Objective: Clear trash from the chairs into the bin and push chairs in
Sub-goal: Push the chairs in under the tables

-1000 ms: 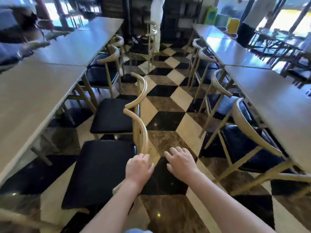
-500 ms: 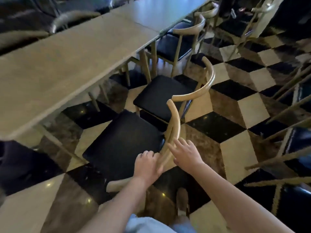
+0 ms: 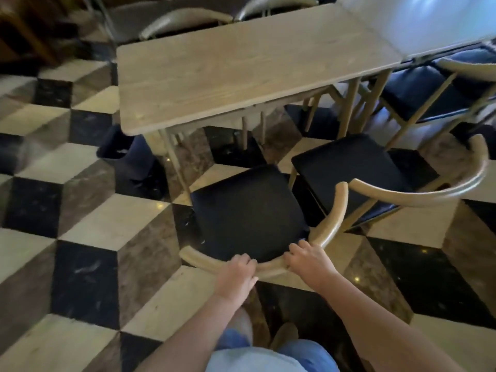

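A wooden chair (image 3: 332, 210) with a curved backrest and a bare black seat stands in front of me, pulled out from a light wooden table (image 3: 241, 71). My left hand (image 3: 237, 272) and my right hand (image 3: 308, 260) both grip the middle of its backrest, side by side. A second chair (image 3: 418, 194) of the same kind stands just to the right, its black seat also bare. A dark bin (image 3: 126, 154) sits on the floor by the table's left leg. No trash shows on either seat.
Further chairs stand at the right (image 3: 429, 89) and behind the table (image 3: 185, 20). A second table (image 3: 429, 20) adjoins the first at the right. The floor (image 3: 94, 224) is checkered tile, open to the left. My shoes (image 3: 284, 334) are just behind the chair.
The view has swung left to face the table squarely. My right hand came onto the backrest beside the left, and both now grip it.
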A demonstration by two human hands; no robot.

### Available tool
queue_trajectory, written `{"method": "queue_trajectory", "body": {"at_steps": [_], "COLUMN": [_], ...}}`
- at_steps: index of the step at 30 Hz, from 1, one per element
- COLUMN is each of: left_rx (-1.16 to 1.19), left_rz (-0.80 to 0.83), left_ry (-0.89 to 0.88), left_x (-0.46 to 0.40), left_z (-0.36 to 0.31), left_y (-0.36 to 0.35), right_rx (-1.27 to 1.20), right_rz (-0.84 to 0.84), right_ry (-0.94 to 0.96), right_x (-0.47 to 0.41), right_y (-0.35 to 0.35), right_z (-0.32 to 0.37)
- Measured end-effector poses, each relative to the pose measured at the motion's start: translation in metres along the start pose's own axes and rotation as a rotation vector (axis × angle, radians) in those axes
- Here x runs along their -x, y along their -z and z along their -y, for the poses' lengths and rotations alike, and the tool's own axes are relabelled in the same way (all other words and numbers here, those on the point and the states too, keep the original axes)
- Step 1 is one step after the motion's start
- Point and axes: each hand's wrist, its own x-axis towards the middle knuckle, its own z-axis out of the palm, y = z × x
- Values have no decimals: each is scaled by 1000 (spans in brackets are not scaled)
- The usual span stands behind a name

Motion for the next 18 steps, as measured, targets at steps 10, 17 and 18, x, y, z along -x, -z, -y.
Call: {"method": "queue_trajectory", "body": {"at_steps": [10,17,18], "left_rx": [-21,-26,-40], "left_rz": [-10,-69,-80], "left_ry": [62,66,58], "left_x": [-50,-105,-113], "left_z": [20,69,78], "left_y": [21,51,55], "right_rx": [-4,13,12], "right_rz": [-7,-12,-9], "right_ry": [14,51,58], "right_x": [-46,-118,-128], "right_y": [30,61,67], "right_z": [-24,-44,-46]}}
